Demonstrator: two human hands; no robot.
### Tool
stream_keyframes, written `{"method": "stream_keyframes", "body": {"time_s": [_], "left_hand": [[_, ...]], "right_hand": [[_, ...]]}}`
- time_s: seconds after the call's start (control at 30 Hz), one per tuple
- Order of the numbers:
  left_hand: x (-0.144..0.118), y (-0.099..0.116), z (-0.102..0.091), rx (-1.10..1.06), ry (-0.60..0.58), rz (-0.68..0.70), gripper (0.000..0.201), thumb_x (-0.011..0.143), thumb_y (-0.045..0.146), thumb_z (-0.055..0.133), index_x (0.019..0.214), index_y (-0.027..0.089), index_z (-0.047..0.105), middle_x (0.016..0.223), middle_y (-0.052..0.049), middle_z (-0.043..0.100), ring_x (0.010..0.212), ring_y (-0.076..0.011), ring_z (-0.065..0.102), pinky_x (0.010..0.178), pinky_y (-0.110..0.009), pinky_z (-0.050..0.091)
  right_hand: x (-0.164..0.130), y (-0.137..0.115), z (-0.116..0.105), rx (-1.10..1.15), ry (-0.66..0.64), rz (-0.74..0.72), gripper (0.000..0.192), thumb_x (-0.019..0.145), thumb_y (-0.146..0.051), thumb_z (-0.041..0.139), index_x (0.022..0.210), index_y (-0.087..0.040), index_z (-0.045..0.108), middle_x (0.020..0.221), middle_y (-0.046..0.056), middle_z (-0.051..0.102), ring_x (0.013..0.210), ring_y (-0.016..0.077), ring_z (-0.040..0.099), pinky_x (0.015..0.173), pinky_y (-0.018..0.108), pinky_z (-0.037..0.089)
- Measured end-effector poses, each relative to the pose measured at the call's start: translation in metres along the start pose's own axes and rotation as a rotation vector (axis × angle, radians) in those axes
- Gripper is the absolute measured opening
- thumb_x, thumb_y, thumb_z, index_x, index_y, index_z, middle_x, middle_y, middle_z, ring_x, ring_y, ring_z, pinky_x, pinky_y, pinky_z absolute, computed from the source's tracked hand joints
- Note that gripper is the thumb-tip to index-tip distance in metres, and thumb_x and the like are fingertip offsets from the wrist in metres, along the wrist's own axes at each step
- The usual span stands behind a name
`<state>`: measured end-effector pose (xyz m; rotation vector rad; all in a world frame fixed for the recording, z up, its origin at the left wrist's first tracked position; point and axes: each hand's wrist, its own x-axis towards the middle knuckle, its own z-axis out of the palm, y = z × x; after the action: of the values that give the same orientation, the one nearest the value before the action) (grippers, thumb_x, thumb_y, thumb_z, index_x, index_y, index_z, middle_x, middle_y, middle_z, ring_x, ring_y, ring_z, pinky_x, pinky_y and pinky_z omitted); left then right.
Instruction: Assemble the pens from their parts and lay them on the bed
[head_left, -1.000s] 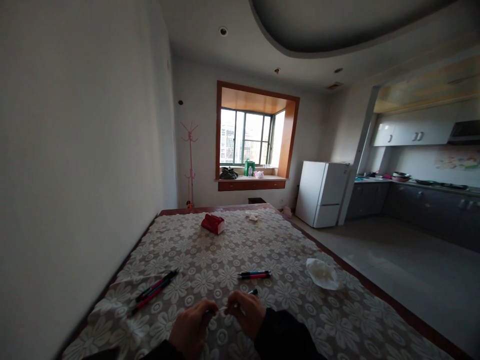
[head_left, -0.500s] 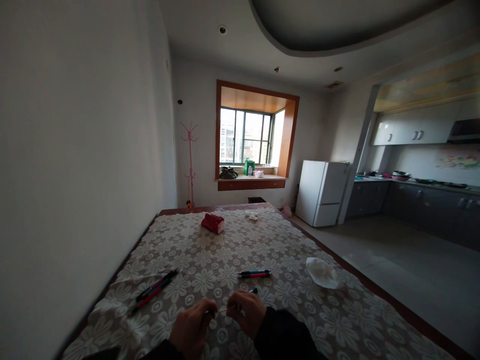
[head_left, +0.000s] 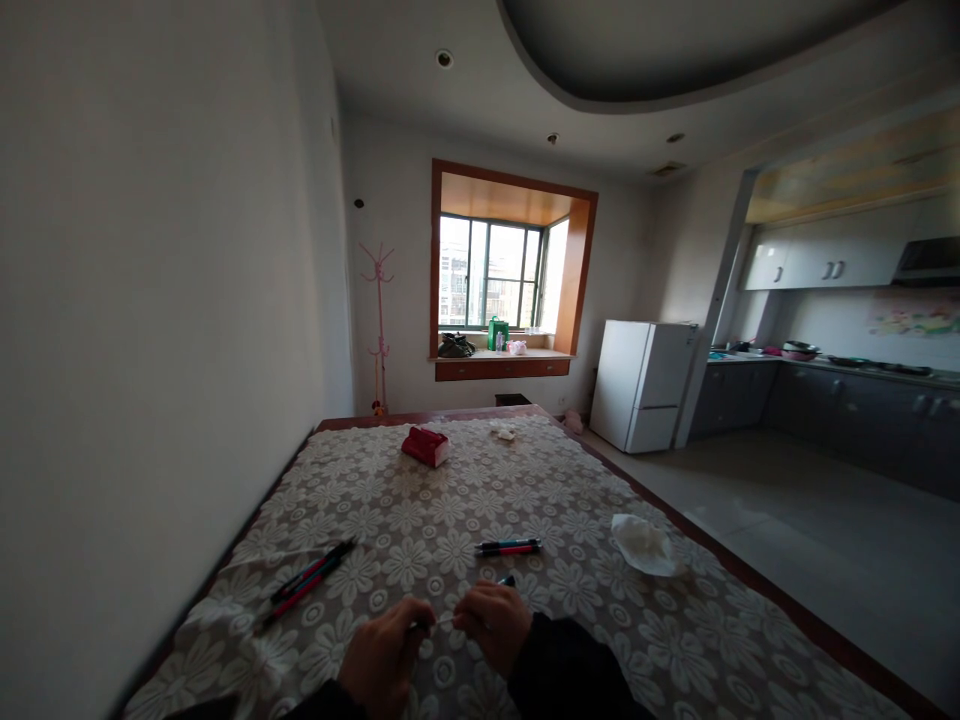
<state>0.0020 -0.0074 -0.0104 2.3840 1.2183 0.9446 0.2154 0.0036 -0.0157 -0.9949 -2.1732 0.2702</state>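
My left hand (head_left: 386, 645) is closed in a pinch on a small dark pen piece, mostly hidden by the fingers. Close beside it, my right hand (head_left: 491, 620) grips a pen, whose dark end (head_left: 509, 581) sticks out past the knuckles. A thin pale rod (head_left: 445, 620), like a pen refill, spans the narrow gap between the two hands. Just beyond them lies a small group of pens (head_left: 510, 548) with black, teal and pink-red barrels. To the left rests another group of pens (head_left: 311, 582), set at a slant.
A floral lace cloth (head_left: 480, 505) covers the table. On it are a red packet (head_left: 425, 447), a small white crumpled item (head_left: 503, 434) and a white crumpled sheet (head_left: 645, 545) at the right. A wall (head_left: 187, 350) borders the left side; a white fridge (head_left: 641, 385) stands beyond.
Almost nothing differs. The fingers of my right hand have shifted very slightly, and the pale rod still spans the gap between the hands.
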Motion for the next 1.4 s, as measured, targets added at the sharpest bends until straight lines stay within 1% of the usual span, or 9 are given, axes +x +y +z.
{"method": "stream_keyframes", "body": {"time_s": [0.33, 0.6, 0.67, 0.73, 0.83, 1.0, 1.17, 1.3, 1.4], "left_hand": [[0.000, -0.001, 0.003, -0.022, 0.037, 0.009, 0.020, 0.084, 0.020, 0.039, 0.087, 0.026, 0.058, 0.077, 0.001, 0.067, 0.070, -0.0125, 0.065, 0.061, -0.019, 0.046], [0.000, -0.001, 0.002, -0.044, 0.007, 0.000, 0.020, 0.085, 0.020, 0.038, 0.088, 0.025, 0.057, 0.079, 0.000, 0.068, 0.072, -0.0127, 0.065, 0.061, -0.019, 0.046], [0.000, 0.001, 0.000, -0.046, -0.005, 0.001, 0.020, 0.085, 0.019, 0.038, 0.089, 0.024, 0.057, 0.080, 0.000, 0.068, 0.073, -0.0129, 0.065, 0.063, -0.019, 0.046], [0.000, 0.002, -0.002, -0.039, -0.013, -0.003, 0.020, 0.085, 0.019, 0.038, 0.089, 0.024, 0.057, 0.080, 0.000, 0.068, 0.073, -0.0132, 0.065, 0.062, -0.020, 0.046], [0.001, 0.006, -0.006, -0.023, -0.029, -0.001, 0.020, 0.085, 0.019, 0.039, 0.089, 0.024, 0.058, 0.081, -0.001, 0.068, 0.073, -0.0136, 0.065, 0.062, -0.020, 0.047], [0.002, 0.007, -0.008, -0.020, -0.044, 0.011, 0.020, 0.085, 0.017, 0.040, 0.090, 0.024, 0.058, 0.081, 0.000, 0.068, 0.072, -0.0124, 0.065, 0.064, -0.019, 0.047], [0.001, 0.006, -0.006, -0.029, 0.003, 0.022, 0.020, 0.084, 0.017, 0.040, 0.089, 0.025, 0.058, 0.079, 0.001, 0.068, 0.071, -0.0118, 0.065, 0.062, -0.017, 0.048], [0.001, 0.006, -0.005, -0.011, -0.019, 0.022, 0.020, 0.085, 0.018, 0.040, 0.090, 0.025, 0.058, 0.080, 0.001, 0.068, 0.072, -0.0118, 0.066, 0.062, -0.017, 0.047], [0.001, 0.006, -0.005, -0.017, 0.001, 0.019, 0.019, 0.086, 0.018, 0.039, 0.089, 0.024, 0.057, 0.080, 0.000, 0.068, 0.071, -0.0121, 0.065, 0.061, -0.018, 0.047]], "right_hand": [[0.000, -0.003, -0.002, -0.046, -0.044, 0.004, 0.021, 0.092, -0.030, 0.047, 0.081, -0.021, 0.063, 0.076, 0.002, 0.067, 0.073, 0.0157, 0.060, 0.066, 0.024, 0.041], [0.000, -0.004, -0.003, -0.040, -0.086, -0.006, 0.023, 0.094, -0.028, 0.041, 0.084, -0.020, 0.060, 0.080, 0.003, 0.067, 0.076, 0.0157, 0.061, 0.069, 0.024, 0.041], [-0.001, -0.006, -0.004, -0.038, -0.101, 0.006, 0.019, 0.093, -0.028, 0.044, 0.087, -0.020, 0.060, 0.082, 0.003, 0.066, 0.078, 0.0160, 0.060, 0.070, 0.024, 0.042], [-0.001, -0.008, -0.005, -0.037, -0.109, 0.028, 0.011, 0.089, -0.027, 0.051, 0.090, -0.021, 0.060, 0.082, 0.003, 0.066, 0.078, 0.0163, 0.060, 0.070, 0.024, 0.042], [-0.001, -0.009, -0.004, -0.035, -0.114, 0.061, 0.012, 0.082, -0.024, 0.059, 0.093, -0.021, 0.061, 0.081, 0.002, 0.066, 0.076, 0.0165, 0.060, 0.070, 0.024, 0.042], [-0.001, -0.007, -0.002, -0.057, -0.123, 0.075, 0.014, 0.081, -0.023, 0.059, 0.095, -0.021, 0.062, 0.081, 0.002, 0.066, 0.078, 0.0169, 0.060, 0.070, 0.024, 0.042], [-0.001, -0.008, -0.003, -0.053, -0.131, 0.076, 0.016, 0.080, -0.020, 0.059, 0.096, -0.021, 0.062, 0.080, 0.002, 0.065, 0.076, 0.0163, 0.059, 0.068, 0.024, 0.041], [0.000, -0.010, -0.005, -0.050, -0.123, 0.080, 0.016, 0.081, -0.020, 0.058, 0.096, -0.021, 0.062, 0.081, 0.002, 0.065, 0.077, 0.0165, 0.059, 0.069, 0.024, 0.042], [0.000, -0.010, -0.005, -0.045, -0.129, 0.090, 0.017, 0.081, -0.020, 0.058, 0.098, -0.022, 0.062, 0.081, 0.002, 0.065, 0.077, 0.0165, 0.059, 0.071, 0.025, 0.042]]}}
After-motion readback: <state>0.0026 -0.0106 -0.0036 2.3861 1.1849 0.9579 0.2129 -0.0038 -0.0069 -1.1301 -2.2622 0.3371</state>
